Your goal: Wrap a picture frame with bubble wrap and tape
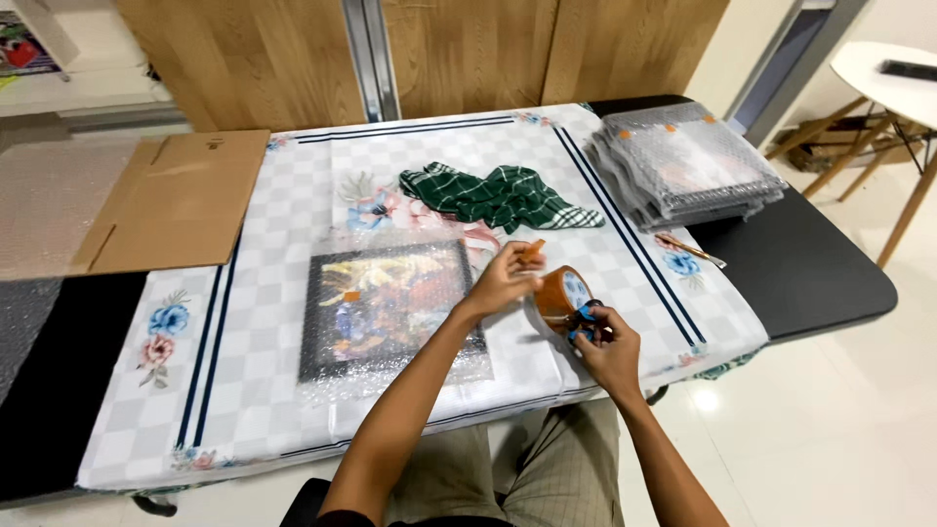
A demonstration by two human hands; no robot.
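Your right hand [607,344] closes around the tape [564,296], a brown roll in a blue-handled dispenser, fingers wrapped on the handle so the roll stands on edge just right of the picture [388,310] and can turn freely. Your left hand [503,278] pinches the free end of the tape between thumb and fingertips, held up and off the cloth [254,332], which keeps the sticky strip from catching on anything; the short orange strip [532,249] stands up from that pinch, just above the roll. The two hands sit close together at the picture's right edge, so the pulled length is short and taut. The picture, a dark square with bright colours, lies flat under a sheet of bubble wrap [390,381] that overhangs it on the near side and on the far side, loose enough that its edges look unfastened; lying flat lets you work on it without a third hand. Beyond the picture, a green checked rag [498,195] is bunched up, clear of the wrap. Far right of the picture, a stack [683,166] of already wrapped flat pieces with small orange tabs is piled at the table's corner, out of the working space. Between that stack and the picture a thin pen-like tool [688,249] lies on the cloth; I cannot tell what it is. Left of the picture, flattened cardboard [176,200] rests partly over the cloth's edge.
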